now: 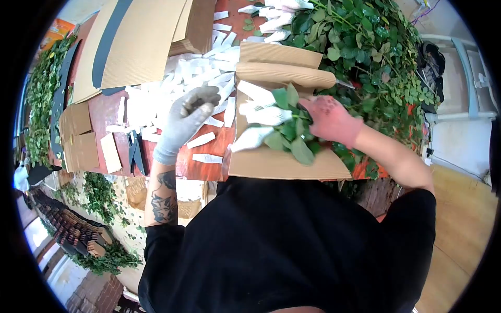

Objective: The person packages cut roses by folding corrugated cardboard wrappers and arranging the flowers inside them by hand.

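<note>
My left hand (190,117), in a grey-white glove, is raised over a pile of white mesh sleeves (180,78). Its thumb and bent fingers are apart, with nothing seen between them. On the right, my right hand (333,121), in a pink glove, is closed around the stems of several leafy flowers (269,116), apparently roses. White mesh covers their heads, which point left over a sheet of corrugated cardboard (289,166). The fingertips of my right hand are partly hidden by leaves.
A rolled cardboard piece (284,74) lies beyond the flowers. Cardboard sheets (141,44) are stacked at the back left. Leafy stems (365,57) are heaped on the right, with more mesh-covered heads (276,21) at the back. Dark strips (136,151) rest on the red table (96,112).
</note>
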Available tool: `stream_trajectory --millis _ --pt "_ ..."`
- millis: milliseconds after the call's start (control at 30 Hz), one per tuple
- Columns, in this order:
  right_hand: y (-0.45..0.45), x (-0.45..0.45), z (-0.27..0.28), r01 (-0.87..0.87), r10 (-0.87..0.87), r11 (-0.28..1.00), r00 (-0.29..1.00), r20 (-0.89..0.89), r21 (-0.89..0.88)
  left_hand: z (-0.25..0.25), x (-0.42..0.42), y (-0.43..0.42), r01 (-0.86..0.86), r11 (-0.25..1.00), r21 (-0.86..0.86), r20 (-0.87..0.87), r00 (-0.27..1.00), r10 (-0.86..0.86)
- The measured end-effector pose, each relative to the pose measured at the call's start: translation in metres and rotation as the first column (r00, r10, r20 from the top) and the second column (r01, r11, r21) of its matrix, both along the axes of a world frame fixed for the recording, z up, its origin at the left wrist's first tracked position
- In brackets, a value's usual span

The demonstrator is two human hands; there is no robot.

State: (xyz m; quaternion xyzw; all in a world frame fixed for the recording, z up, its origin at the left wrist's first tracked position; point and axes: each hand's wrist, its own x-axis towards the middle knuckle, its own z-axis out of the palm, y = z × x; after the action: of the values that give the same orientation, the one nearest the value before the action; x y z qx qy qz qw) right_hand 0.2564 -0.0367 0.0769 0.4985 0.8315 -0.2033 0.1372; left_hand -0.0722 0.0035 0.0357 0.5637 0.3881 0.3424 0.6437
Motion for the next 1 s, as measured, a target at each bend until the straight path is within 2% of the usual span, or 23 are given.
stream_trajectory --millis 33,67,100,133,167,200,233,267,333,367,433,467,533,600,633,733,767,800,867,900,933,967,1000 --pt "0.005 -0.005 -0.015 0.048 -0.048 0.999 0.998 0.039 0.008 -0.001 0.006 0.0 0.053 0.999 0.012 -0.056 0.997 -0.052" --pt "0.006 -0.006 -0.03 0.092 -0.094 0.996 0.992 0.079 0.018 0.008 0.016 0.0 0.126 0.989 0.078 -0.206 0.973 -0.108" --pt "0.0 0.002 -0.053 0.067 -0.077 0.98 0.996 0.047 0.189 0.011 0.027 -0.001 0.188 0.967 0.172 -0.241 0.96 -0.143" --pt "-0.005 0.007 -0.057 0.061 -0.071 0.981 0.996 0.047 0.184 0.012 0.035 -0.001 0.242 0.934 0.263 -0.279 0.946 -0.166" --pt "-0.012 0.011 -0.058 0.007 -0.026 0.963 0.998 0.065 0.27 0.01 0.041 -0.001 0.23 0.938 0.26 -0.279 0.948 -0.155" --pt "-0.016 0.014 -0.059 -0.041 0.012 0.936 0.996 0.084 0.35 0.004 0.046 0.0 0.283 0.873 0.398 -0.421 0.902 -0.1" --pt "-0.016 0.015 -0.048 -0.068 0.014 0.957 0.981 0.191 0.281 -0.002 0.049 0.0 0.361 0.782 0.509 -0.544 0.838 -0.033" --pt "-0.014 0.006 -0.016 0.047 -0.073 0.987 0.983 0.167 0.155 -0.011 0.053 0.001 0.369 0.785 0.498 -0.548 0.835 -0.046" --pt "-0.028 0.019 -0.01 0.016 -0.069 0.954 0.983 0.169 0.301 -0.025 0.064 0.005 0.429 0.746 0.51 -0.632 0.775 -0.014" --pt "-0.03 0.029 -0.007 0.024 -0.077 0.955 0.982 0.172 0.294 -0.025 0.069 0.006 0.46 0.754 0.469 -0.669 0.743 -0.037" --pt "-0.033 0.045 -0.001 0.155 -0.173 0.947 0.984 0.04 0.283 -0.027 0.073 0.005 0.462 0.743 0.485 -0.679 0.734 -0.014" --pt "-0.035 0.049 -0.001 0.161 -0.181 0.946 0.982 0.046 0.281 -0.028 0.074 0.005 0.459 0.73 0.506 -0.689 0.725 0.021" --pt "-0.042 0.058 -0.004 0.247 -0.247 0.889 0.968 -0.052 0.385 -0.026 0.07 0.008 0.438 0.775 0.456 -0.637 0.768 -0.059" --pt "-0.042 0.054 -0.01 0.304 -0.286 0.903 0.953 -0.101 0.303 -0.016 0.063 0.017 0.356 0.867 0.349 -0.631 0.773 -0.063" --pt "-0.043 0.051 -0.014 0.265 -0.249 0.893 0.964 -0.091 0.363 -0.003 0.068 0.017 0.353 0.848 0.395 -0.659 0.752 -0.005" --pt "-0.039 0.041 -0.022 0.175 -0.156 0.875 0.985 -0.078 0.452 -0.014 0.071 0.008 0.436 0.774 0.458 -0.682 0.731 -0.009" --pt "-0.035 0.038 -0.024 0.178 -0.173 0.933 0.984 -0.042 0.314 -0.014 0.07 0.006 0.471 0.74 0.479 -0.742 0.669 0.055" --pt "-0.034 0.037 -0.025 0.186 -0.188 0.968 0.982 0.001 0.166 -0.011 0.068 0.005 0.476 0.737 0.48 -0.743 0.667 0.053" --pt "-0.04 0.044 -0.031 0.13 -0.136 0.967 0.991 0.014 0.219 -0.001 0.066 0.007 0.457 0.86 0.224 -0.767 0.627 -0.134" --pt "-0.04 0.047 -0.033 0.118 -0.113 0.953 0.993 -0.036 0.277 -0.005 0.062 0.012 0.486 0.817 0.31 -0.774 0.629 -0.081" --pt "-0.04 0.052 -0.036 0.109 -0.085 0.935 0.993 -0.083 0.337 -0.003 0.062 0.013 0.492 0.813 0.312 -0.77 0.633 -0.087" --pt "-0.039 0.054 -0.037 0.111 -0.061 0.899 0.99 -0.13 0.424 0.002 0.062 0.013 0.444 0.797 0.41 -0.664 0.744 -0.074" --pt "-0.039 0.055 -0.036 0.118 -0.071 0.897 0.99 -0.125 0.426 0.008 0.062 0.012 0.382 0.779 0.498 -0.541 0.839 -0.066"
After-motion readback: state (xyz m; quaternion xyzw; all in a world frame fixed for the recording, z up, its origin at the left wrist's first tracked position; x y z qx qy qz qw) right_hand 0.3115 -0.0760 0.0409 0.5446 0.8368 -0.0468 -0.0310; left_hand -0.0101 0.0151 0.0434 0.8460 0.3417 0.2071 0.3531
